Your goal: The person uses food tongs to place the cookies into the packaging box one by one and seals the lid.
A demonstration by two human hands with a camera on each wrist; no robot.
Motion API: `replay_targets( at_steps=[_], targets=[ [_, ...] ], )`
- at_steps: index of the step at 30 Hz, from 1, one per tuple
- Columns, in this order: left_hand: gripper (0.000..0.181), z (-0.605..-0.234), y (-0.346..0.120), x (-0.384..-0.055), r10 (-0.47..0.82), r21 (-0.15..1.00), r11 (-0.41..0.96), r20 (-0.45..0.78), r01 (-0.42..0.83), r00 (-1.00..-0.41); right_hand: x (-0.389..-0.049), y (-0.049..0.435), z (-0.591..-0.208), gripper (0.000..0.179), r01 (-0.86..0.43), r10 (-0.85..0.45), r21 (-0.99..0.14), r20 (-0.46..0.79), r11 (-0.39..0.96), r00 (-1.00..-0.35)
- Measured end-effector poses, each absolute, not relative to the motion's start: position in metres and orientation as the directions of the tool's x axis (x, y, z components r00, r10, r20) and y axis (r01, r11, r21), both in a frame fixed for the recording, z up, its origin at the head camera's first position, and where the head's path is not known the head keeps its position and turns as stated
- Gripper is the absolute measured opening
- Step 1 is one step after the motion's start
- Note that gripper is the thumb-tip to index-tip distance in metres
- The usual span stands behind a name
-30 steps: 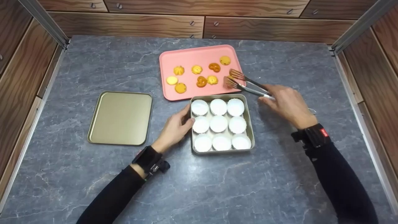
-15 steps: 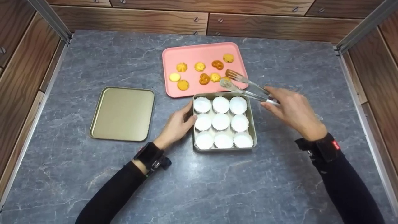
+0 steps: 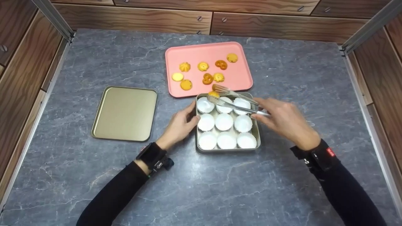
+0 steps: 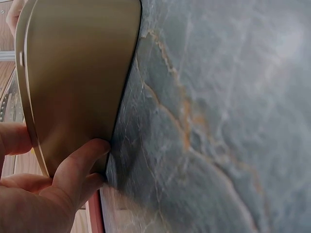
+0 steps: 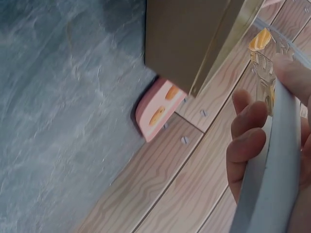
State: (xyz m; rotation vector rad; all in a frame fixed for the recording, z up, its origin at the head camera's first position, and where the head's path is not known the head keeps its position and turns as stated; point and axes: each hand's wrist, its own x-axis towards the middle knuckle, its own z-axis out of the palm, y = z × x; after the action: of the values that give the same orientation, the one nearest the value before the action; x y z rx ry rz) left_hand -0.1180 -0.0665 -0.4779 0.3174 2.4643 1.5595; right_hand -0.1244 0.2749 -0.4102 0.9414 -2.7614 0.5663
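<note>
With my right hand (image 3: 282,117) I grip a pair of tongs (image 3: 234,106) with clear heads and pale grey handles. Between the tong heads is a small yellow-orange cookie (image 3: 213,94), over the far left part of a square gold tin (image 3: 228,150). My left hand (image 3: 179,125) holds the tin's left side, thumb at the rim; the left wrist view shows its fingers (image 4: 80,162) low against the outer wall. Rows of white paper cups (image 3: 224,121) line the tin. The right wrist view shows the cookie (image 5: 261,40) tilted at the tong tips.
Behind the tin, a pink tray (image 3: 234,84) carries several cookies and pretzels, among them a pretzel (image 3: 221,65) and a round cookie (image 3: 186,84). The tin's gold lid (image 3: 125,114) lies left on the marbled table. Wood-patterned walls (image 3: 132,20) border it.
The tongs have closed on a cookie at the tray's right end and carried it left and toward me over the tin. My left hand stays at the tin.
</note>
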Motion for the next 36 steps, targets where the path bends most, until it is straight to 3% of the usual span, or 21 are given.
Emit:
replay_targets(
  at_steps=[18,36],
  targets=[
    [0.066,-0.478,-0.066,-0.118,0.284,0.905,0.42,-0.066,0.062,-0.956,-0.128,0.251,-0.423,0.053,-0.672,-0.631,-0.178,0.239,0.719,-0.738],
    [0.065,-0.481,-0.066,-0.119,0.283,0.905,0.416,-0.037,0.088,-0.958,-0.13,0.249,-0.425,0.054,-0.67,-0.627,-0.177,0.247,0.721,-0.739]
  ],
)
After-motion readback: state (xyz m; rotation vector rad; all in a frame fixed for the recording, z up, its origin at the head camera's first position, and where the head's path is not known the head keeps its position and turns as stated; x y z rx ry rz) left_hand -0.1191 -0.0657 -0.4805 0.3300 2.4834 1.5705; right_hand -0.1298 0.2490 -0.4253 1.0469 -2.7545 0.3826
